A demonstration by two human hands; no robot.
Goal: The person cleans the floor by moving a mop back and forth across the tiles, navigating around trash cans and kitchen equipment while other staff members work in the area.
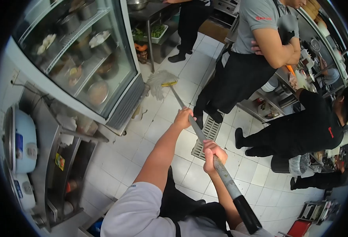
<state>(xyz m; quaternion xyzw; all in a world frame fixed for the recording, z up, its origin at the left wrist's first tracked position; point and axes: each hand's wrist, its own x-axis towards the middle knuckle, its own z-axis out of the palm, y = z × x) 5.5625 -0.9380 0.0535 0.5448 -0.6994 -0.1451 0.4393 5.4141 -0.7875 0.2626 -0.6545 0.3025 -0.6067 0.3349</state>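
Observation:
Both my hands are closed round the long handle of a mop. My left hand grips it farther down, towards the floor. Nearer my body, my right hand holds the upper part, below the black end grip. The handle slants away from me to a yellow clamp. Grey strands of the mop head lie spread on the white tiled floor, between the glass-door fridge and a steel table.
The glass-door fridge and a steel shelf unit stand at left. A floor drain grate lies ahead, beside a person with folded arms. Other people stand at right by a counter and a dark bin.

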